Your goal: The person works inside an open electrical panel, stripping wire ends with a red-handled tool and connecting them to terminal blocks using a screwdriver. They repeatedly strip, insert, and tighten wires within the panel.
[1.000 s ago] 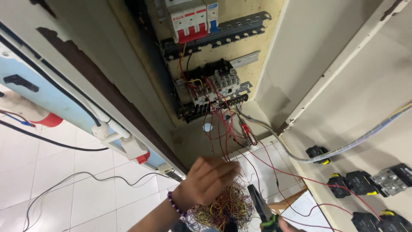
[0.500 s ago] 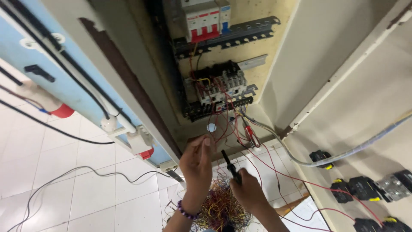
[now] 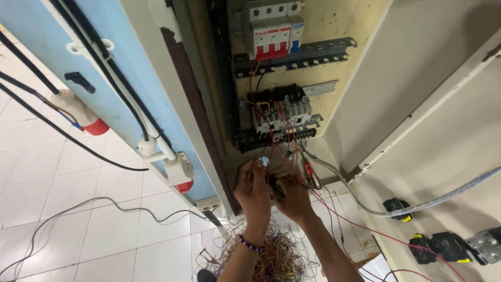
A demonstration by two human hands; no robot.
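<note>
red wires (image 3: 292, 156) | thin, loose, hang under terminal block | dark tool (image 3: 276, 187) | tilted, btwn hands

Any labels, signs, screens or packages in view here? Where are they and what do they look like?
No screens, signs or packages show.
Circuit breakers: top of the open cabinet, white blocks with red and blue switch levers; small printed markings on their faces, too small to make out.
Control block: mid-cabinet above both hands, black and grey; tiny pale markings, unclear.
Sheet of paper: bottom right corner, white, partly cut off.
</note>
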